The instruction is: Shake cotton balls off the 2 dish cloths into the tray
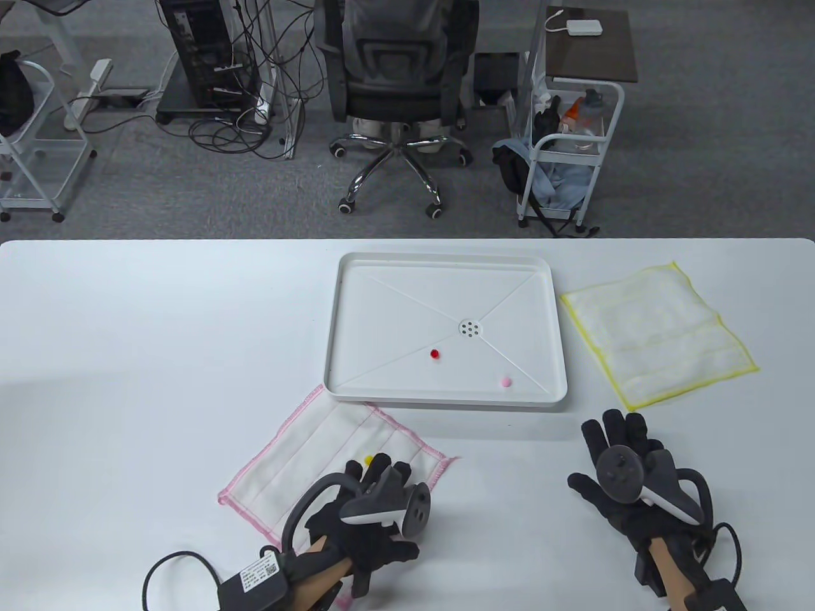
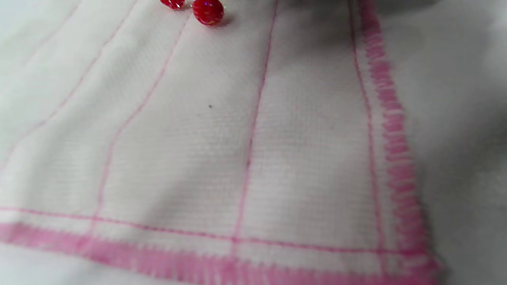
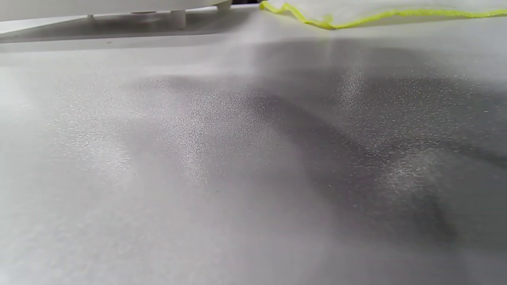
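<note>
A: Report the nearest items first.

B: The left hand (image 1: 372, 509) sits over the near part of the pink-edged dish cloth (image 1: 305, 455), which lies flat on the table (image 1: 127, 356). Its fingers point toward the cloth's middle; whether they pinch the fabric or merely rest on it cannot be told — the tracker hides them. A yellow ball (image 1: 368, 458) lies on the cloth just beyond the fingertips.

A: And the left wrist view?

B: It shows the same cloth close up, with two red balls (image 2: 208, 11) at the top edge of the frame.

A: Right side?

B: The right hand (image 1: 627, 464) lies on the bare table, fingers straight and slightly spread, holding nothing. It is near the tray's near right corner and apart from both cloths.

A: Farther out?

B: The white tray (image 1: 554, 331) stands mid-table, its near left corner touching or overlapping the pink cloth's far corner. Inside it — one red ball (image 1: 435, 354) and one pink ball (image 1: 505, 382). The yellow-edged dish cloth (image 1: 659, 334) lies flat just right of the tray.
</note>
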`<state>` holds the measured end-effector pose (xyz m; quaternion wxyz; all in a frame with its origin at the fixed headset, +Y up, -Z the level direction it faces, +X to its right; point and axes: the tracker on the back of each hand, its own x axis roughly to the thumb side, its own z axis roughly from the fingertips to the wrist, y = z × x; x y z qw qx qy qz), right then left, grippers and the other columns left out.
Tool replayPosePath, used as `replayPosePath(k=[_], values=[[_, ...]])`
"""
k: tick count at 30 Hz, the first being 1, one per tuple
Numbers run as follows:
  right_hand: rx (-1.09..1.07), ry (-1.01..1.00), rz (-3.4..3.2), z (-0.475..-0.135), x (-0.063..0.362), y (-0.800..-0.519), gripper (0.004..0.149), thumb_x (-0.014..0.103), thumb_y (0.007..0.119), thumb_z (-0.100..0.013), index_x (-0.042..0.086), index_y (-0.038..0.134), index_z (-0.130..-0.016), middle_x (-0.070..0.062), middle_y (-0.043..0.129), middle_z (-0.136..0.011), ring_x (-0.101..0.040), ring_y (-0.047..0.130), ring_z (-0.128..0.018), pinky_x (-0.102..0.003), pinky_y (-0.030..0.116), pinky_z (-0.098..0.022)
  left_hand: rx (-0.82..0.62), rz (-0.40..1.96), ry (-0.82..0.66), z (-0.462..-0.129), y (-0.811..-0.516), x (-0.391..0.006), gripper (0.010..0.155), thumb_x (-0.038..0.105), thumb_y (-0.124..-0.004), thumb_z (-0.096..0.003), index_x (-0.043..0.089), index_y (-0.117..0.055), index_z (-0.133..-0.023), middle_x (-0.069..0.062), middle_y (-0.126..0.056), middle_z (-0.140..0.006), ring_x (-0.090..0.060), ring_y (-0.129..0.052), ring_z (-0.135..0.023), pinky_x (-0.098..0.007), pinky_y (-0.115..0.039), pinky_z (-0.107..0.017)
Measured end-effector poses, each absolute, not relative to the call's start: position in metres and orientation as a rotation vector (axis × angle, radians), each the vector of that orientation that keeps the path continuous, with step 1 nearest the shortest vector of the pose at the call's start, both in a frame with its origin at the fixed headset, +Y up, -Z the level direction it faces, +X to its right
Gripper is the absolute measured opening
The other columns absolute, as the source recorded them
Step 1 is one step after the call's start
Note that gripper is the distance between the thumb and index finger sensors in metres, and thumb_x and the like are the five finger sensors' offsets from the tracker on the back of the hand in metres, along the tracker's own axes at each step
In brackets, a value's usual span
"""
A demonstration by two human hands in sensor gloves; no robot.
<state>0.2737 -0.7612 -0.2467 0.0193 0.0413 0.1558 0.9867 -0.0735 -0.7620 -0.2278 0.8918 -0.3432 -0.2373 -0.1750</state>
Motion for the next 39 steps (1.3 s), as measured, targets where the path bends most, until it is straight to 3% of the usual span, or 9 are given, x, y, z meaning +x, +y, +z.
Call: replayPosePath(k=[19, 31, 36, 39], values=[[0.07, 0.466, 3.019, -0.248, 0.283, -0.76, 0.079, 0.062, 0.052, -0.051, 0.032, 0.003, -0.104, 0.0, -0.017, -0.106, -0.03, -0.018, -0.094, -0.06, 0.013, -0.075, -0.708, -0.396, -0.614, -0.235, -0.764, 0.004, 0.074, 0.074, -0.047, -0.0485, 0.048, -0.012, -0.108, 0.005, 0.013, -0.11, -0.028, 0.01, -0.101, -0.054, -0.012, -0.078], [-0.223, 0.507, 2.913, -0.258, 0.327, -0.774, 0.077, 0.06, 0.053, -0.052, 0.031, 0.004, -0.104, 0.0, -0.017, -0.106, -0.029, -0.018, -0.094, -0.06, 0.014, -0.075, -0.717, -0.377, -0.661, -0.243, -0.763, 0.073, 0.072, 0.074, -0.047, -0.0487, 0.05, -0.015, -0.108, 0.006, 0.014, -0.11, -0.028, 0.012, -0.1, -0.055, -0.011, -0.078], [-0.302, 0.528, 2.877, -0.259, 0.339, -0.777, 0.077, 0.059, 0.053, -0.052, 0.031, 0.004, -0.105, 0.0, -0.017, -0.106, -0.03, -0.018, -0.094, -0.059, 0.014, -0.075, -0.742, -0.353, -0.668, -0.248, -0.763, 0.092, 0.074, 0.074, -0.047, -0.0485, 0.05, -0.009, -0.107, 0.006, 0.018, -0.108, -0.027, 0.014, -0.099, -0.054, -0.008, -0.077], [-0.28, 0.484, 2.878, -0.258, 0.338, -0.774, 0.077, 0.058, 0.055, -0.052, 0.031, 0.005, -0.105, -0.001, -0.015, -0.107, -0.03, -0.016, -0.094, -0.059, 0.015, -0.075, -0.698, -0.269, -0.673, -0.25, -0.742, 0.079, 0.079, 0.075, -0.045, -0.0481, 0.048, 0.003, -0.105, 0.005, 0.024, -0.106, -0.028, 0.018, -0.098, -0.055, -0.005, -0.076]])
